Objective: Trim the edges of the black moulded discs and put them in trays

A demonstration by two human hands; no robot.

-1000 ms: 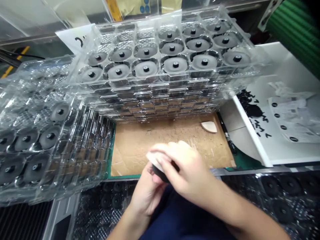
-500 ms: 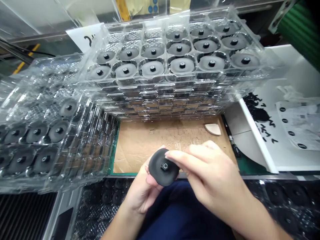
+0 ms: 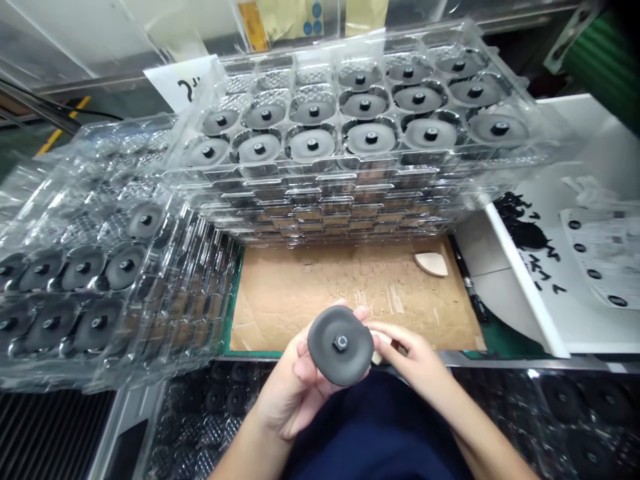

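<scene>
The dark disc sits face-up over the near edge of the cardboard sheet, gripped by the left hand; the right hand pinches its right rim. Beyond the cardboard, the stacked tray looks mostly filled, its back pockets empty; left of the cardboard, another stack holds more discs.

A round, dark grey disc with 1 small central metal hub, face up, near centre.

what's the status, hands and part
Left hand grips dark round disc, hub facing up. Right hand touching its right edge. Tray stack behind, clear of hands.
</scene>
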